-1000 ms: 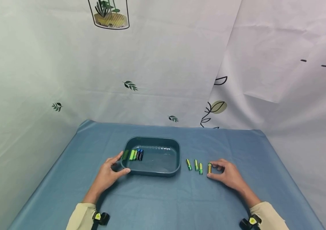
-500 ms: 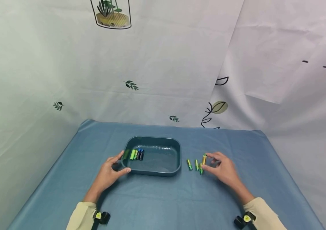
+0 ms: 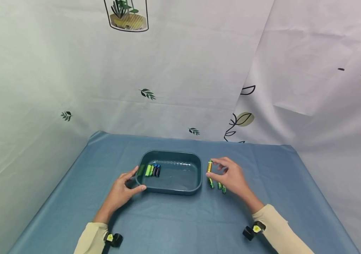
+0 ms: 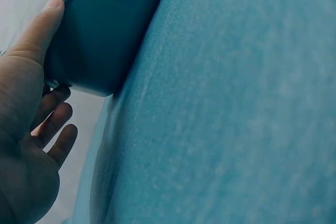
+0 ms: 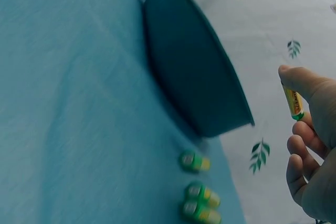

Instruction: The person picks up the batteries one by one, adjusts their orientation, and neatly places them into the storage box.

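Note:
My left hand (image 3: 121,189) holds the left end of a dark teal rectangular tray (image 3: 180,178), its thumb at the front rim and its index finger at the left side. Inside, at the left, several batteries lie side by side: bright green ones (image 3: 148,170) and dark blue ones (image 3: 158,171). My right hand (image 3: 232,177) pinches a yellow battery (image 3: 209,167) with a green end between thumb and index finger, raised just right of the tray. In the right wrist view this battery (image 5: 292,100) shows clear of the cloth, the other fingers curled below.
Three green-and-yellow batteries lie on the blue cloth (image 3: 174,222) right of the tray: one nearest it (image 3: 211,184), the other two (image 5: 202,203) close together, partly behind my right hand in the head view. White patterned fabric (image 3: 180,70) hangs behind the table.
My right hand has lifted the yellow battery off the cloth and carried it left over the other batteries towards the tray. The left hand has stayed at the tray.

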`<action>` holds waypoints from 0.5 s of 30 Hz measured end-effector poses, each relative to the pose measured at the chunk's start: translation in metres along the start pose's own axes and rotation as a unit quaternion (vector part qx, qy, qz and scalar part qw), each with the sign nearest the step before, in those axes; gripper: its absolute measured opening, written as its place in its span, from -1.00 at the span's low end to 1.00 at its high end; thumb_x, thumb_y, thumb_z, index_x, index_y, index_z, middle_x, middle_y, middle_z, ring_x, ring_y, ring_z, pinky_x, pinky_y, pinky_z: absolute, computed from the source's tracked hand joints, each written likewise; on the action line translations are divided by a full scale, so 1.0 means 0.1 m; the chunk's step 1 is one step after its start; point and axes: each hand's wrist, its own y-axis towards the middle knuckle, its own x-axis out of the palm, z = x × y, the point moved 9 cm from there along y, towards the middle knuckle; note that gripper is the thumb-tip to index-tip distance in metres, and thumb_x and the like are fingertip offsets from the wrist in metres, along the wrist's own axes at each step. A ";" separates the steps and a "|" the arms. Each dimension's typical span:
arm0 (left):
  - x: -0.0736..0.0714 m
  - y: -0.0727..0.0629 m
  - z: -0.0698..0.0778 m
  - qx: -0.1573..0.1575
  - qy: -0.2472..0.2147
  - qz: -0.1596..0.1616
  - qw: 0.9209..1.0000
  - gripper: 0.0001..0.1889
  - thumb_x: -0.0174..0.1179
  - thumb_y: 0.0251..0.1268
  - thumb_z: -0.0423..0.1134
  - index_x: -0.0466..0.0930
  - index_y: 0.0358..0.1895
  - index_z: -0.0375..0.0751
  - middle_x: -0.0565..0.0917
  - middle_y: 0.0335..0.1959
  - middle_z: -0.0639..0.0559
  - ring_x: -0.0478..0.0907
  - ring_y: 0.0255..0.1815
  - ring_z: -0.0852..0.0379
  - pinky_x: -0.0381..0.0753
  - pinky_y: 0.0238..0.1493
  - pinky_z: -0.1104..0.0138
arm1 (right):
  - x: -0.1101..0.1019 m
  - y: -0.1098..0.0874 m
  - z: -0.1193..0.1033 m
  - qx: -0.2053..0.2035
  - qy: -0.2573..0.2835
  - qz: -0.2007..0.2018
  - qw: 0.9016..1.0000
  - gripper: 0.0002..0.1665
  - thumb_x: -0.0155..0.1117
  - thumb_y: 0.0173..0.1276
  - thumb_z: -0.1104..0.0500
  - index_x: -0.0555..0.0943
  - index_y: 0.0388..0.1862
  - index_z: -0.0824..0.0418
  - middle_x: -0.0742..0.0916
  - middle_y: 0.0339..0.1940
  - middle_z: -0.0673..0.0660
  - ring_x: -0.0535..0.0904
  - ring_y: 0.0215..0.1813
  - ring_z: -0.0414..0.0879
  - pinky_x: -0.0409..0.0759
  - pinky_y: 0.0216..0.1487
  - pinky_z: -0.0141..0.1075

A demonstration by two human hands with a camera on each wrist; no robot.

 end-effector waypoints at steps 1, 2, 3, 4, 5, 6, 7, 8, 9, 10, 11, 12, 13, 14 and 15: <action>0.00 0.00 0.00 0.001 0.002 -0.001 1.000 -0.03 0.48 0.16 0.16 0.24 0.61 0.01 0.34 0.45 -0.33 0.39 0.35 -0.31 0.57 0.09 -0.15 | 0.02 0.03 -0.03 -0.003 0.001 -0.001 1.000 -0.33 0.63 0.13 -0.17 0.72 0.21 0.01 0.72 0.00 0.04 0.60 -0.16 -0.16 0.60 -0.20 -0.23; 0.00 0.00 0.00 0.001 0.002 0.000 1.000 -0.03 0.48 0.16 0.17 0.24 0.61 0.02 0.35 0.44 -0.33 0.40 0.35 -0.31 0.57 0.09 -0.15 | 0.05 0.07 -0.06 -0.005 0.003 -0.001 1.000 -0.33 0.63 0.13 -0.17 0.72 0.21 0.01 0.72 0.01 0.03 0.60 -0.15 -0.16 0.61 -0.20 -0.23; 0.00 0.00 0.00 0.001 0.002 0.001 1.000 -0.03 0.48 0.15 0.17 0.24 0.61 0.02 0.35 0.44 -0.33 0.40 0.35 -0.31 0.57 0.09 -0.16 | 0.08 0.10 -0.09 -0.006 0.007 -0.003 1.000 -0.33 0.63 0.13 -0.17 0.72 0.21 0.00 0.72 0.01 0.02 0.61 -0.15 -0.15 0.61 -0.19 -0.22; -0.01 -0.01 0.00 0.001 0.002 0.001 1.000 -0.03 0.48 0.15 0.17 0.24 0.60 0.02 0.36 0.44 -0.33 0.40 0.35 -0.31 0.56 0.10 -0.16 | 0.11 0.13 -0.12 -0.008 0.009 -0.005 1.000 -0.34 0.63 0.14 -0.18 0.72 0.21 0.00 0.71 0.01 0.01 0.61 -0.15 -0.15 0.61 -0.18 -0.22; -0.01 -0.01 -0.01 0.002 0.002 0.001 1.000 -0.03 0.48 0.15 0.18 0.24 0.60 0.03 0.36 0.43 -0.32 0.40 0.35 -0.31 0.56 0.10 -0.17 | 0.14 0.16 -0.15 -0.007 0.015 -0.009 1.000 -0.34 0.63 0.14 -0.16 0.72 0.21 0.00 0.71 0.01 0.01 0.61 -0.14 -0.15 0.61 -0.18 -0.21; -0.01 -0.01 -0.01 0.002 0.002 0.001 1.000 -0.03 0.48 0.15 0.18 0.24 0.60 0.04 0.36 0.43 -0.32 0.40 0.35 -0.30 0.55 0.11 -0.17 | 0.17 0.19 -0.18 -0.007 0.021 -0.014 1.000 -0.34 0.63 0.14 -0.15 0.72 0.21 0.00 0.71 0.02 0.01 0.61 -0.14 -0.15 0.61 -0.16 -0.20; -0.01 0.00 0.00 0.003 0.000 0.002 1.000 -0.03 0.47 0.15 0.19 0.24 0.60 0.04 0.36 0.43 -0.32 0.40 0.35 -0.30 0.55 0.11 -0.18 | 0.21 0.22 -0.21 -0.006 0.027 -0.018 0.999 -0.34 0.63 0.15 -0.15 0.71 0.21 0.01 0.71 0.02 0.03 0.61 -0.13 -0.15 0.61 -0.16 -0.20; 0.00 0.00 0.00 0.004 -0.001 0.002 1.000 -0.04 0.48 0.15 0.18 0.24 0.60 0.04 0.36 0.43 -0.32 0.40 0.35 -0.30 0.54 0.12 -0.19 | 0.24 0.24 -0.24 -0.003 0.036 -0.024 0.999 -0.34 0.63 0.15 -0.14 0.71 0.22 0.01 0.71 0.03 0.05 0.61 -0.13 -0.14 0.61 -0.15 -0.19; 0.00 0.00 0.00 0.004 -0.002 0.002 1.000 -0.04 0.48 0.15 0.18 0.24 0.60 0.03 0.36 0.43 -0.32 0.40 0.35 -0.31 0.54 0.12 -0.19 | 0.28 0.27 -0.27 0.000 0.044 -0.030 0.999 -0.34 0.63 0.15 -0.13 0.71 0.22 0.01 0.71 0.03 0.06 0.61 -0.13 -0.13 0.61 -0.15 -0.18; 0.00 0.00 0.00 0.005 -0.003 0.003 1.000 -0.04 0.48 0.16 0.17 0.24 0.60 0.03 0.36 0.44 -0.33 0.39 0.35 -0.31 0.54 0.12 -0.19 | 0.32 0.30 -0.29 0.002 0.050 -0.036 0.998 -0.34 0.63 0.15 -0.12 0.71 0.23 0.01 0.70 0.04 0.07 0.60 -0.13 -0.14 0.61 -0.15 -0.18; 0.00 0.00 0.00 0.006 -0.004 0.002 1.000 -0.04 0.48 0.16 0.16 0.24 0.60 0.02 0.35 0.44 -0.33 0.39 0.36 -0.32 0.54 0.12 -0.19 | 0.36 0.32 -0.32 0.006 0.057 -0.040 0.998 -0.34 0.63 0.15 -0.12 0.71 0.23 0.01 0.70 0.05 0.06 0.60 -0.13 -0.13 0.60 -0.16 -0.17; 0.00 0.00 0.00 0.005 -0.004 0.002 1.000 -0.04 0.48 0.16 0.16 0.24 0.60 0.02 0.35 0.44 -0.33 0.39 0.36 -0.32 0.54 0.12 -0.19 | 0.39 0.35 -0.34 0.009 0.064 -0.043 0.997 -0.35 0.63 0.16 -0.11 0.71 0.23 0.01 0.70 0.04 0.06 0.60 -0.13 -0.13 0.60 -0.16 -0.17; 0.00 0.00 0.00 0.005 -0.004 0.002 1.000 -0.04 0.48 0.16 0.15 0.24 0.60 0.02 0.35 0.45 -0.33 0.39 0.36 -0.32 0.55 0.12 -0.19 | 0.43 0.38 -0.36 0.010 0.068 -0.045 0.997 -0.35 0.64 0.16 -0.10 0.71 0.23 0.01 0.70 0.03 0.04 0.59 -0.14 -0.13 0.60 -0.18 -0.17; 0.00 0.01 0.00 0.005 -0.003 0.002 1.000 -0.04 0.48 0.16 0.15 0.24 0.60 0.02 0.35 0.45 -0.33 0.39 0.36 -0.32 0.55 0.12 -0.19 | 0.47 0.41 -0.39 0.011 0.071 -0.048 0.996 -0.35 0.64 0.16 -0.09 0.71 0.23 0.01 0.69 0.03 0.02 0.58 -0.14 -0.13 0.59 -0.19 -0.18; 0.00 0.01 0.01 0.005 -0.004 0.002 1.000 -0.04 0.48 0.16 0.15 0.24 0.60 0.01 0.35 0.46 -0.33 0.39 0.37 -0.32 0.55 0.12 -0.19 | 0.50 0.43 -0.41 0.012 0.072 -0.051 0.996 -0.36 0.64 0.16 -0.09 0.71 0.23 0.00 0.69 0.01 0.01 0.58 -0.15 -0.14 0.59 -0.20 -0.18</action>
